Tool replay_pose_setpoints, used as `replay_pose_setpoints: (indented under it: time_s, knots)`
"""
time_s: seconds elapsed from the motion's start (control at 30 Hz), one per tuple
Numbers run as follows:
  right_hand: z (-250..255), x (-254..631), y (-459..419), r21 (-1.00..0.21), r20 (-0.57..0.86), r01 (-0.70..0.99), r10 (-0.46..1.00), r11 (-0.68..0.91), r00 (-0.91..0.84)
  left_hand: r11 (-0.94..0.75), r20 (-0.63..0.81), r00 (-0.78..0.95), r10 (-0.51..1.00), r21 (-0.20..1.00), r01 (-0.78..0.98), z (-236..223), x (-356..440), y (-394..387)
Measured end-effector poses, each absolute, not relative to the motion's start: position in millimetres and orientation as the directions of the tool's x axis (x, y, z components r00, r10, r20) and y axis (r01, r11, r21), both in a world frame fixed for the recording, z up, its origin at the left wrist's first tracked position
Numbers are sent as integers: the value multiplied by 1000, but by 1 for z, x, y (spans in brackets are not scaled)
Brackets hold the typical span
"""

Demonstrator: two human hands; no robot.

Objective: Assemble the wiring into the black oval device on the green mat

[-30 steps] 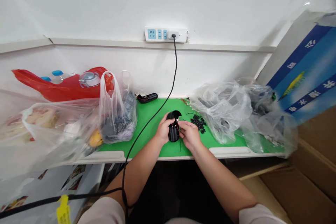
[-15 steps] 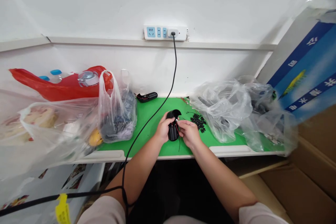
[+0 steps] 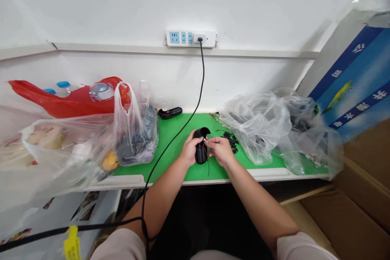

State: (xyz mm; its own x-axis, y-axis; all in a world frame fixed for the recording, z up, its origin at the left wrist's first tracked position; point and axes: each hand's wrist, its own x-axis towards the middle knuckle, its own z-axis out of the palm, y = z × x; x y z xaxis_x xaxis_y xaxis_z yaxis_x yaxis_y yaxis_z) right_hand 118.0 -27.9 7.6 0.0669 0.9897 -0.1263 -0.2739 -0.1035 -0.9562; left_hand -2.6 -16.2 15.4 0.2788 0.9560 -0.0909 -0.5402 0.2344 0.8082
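Left grip [image 3: 190,149] holds black casing [image 3: 201,156] — right grip [image 3: 222,151] alongside.

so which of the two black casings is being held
The nearer casing, in the left hand, with the right hand at its right side. The other casing lies at the back of the green tabletop, near the wall, untouched.

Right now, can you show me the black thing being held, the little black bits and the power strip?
Black thing [image 3: 200,156]: head view, its lower body.
Little black bits [image 3: 233,141]: head view, middle of the pile.
Power strip [image 3: 190,38]: head view, blue socket near its middle.
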Motion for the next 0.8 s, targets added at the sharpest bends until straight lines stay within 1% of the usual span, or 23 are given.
replay_pose_setpoints:
  time_s: [0.17, 0.3, 0.53, 0.67, 0.73, 0.8]
  knots:
    - [13, 127, -22, -970, -164, -183, 987, -160, 5, 192, -52, 267, 962, 825, -531, 13, -2, -15]
    - [14, 132, -19, -970, -190, -154, 982, -187, 6, 193, -53, 267, 962, 826, -530, 12, -2, -15]
    - [8, 127, -18, -981, -122, -156, 992, -117, 19, 179, -106, 181, 978, 871, -458, 9, -2, -12]
    - [3, 123, -17, -984, -102, -153, 994, -95, 35, 251, -184, 188, 965, 855, -454, 9, -2, -9]
    - [3, 125, -17, -968, -107, -230, 994, -102, 8, 305, -236, 204, 950, 840, -449, 9, -3, -7]
    - [6, 131, -17, -901, -142, -402, 986, -164, -84, 363, -297, 213, 931, 820, -443, 10, -5, -5]
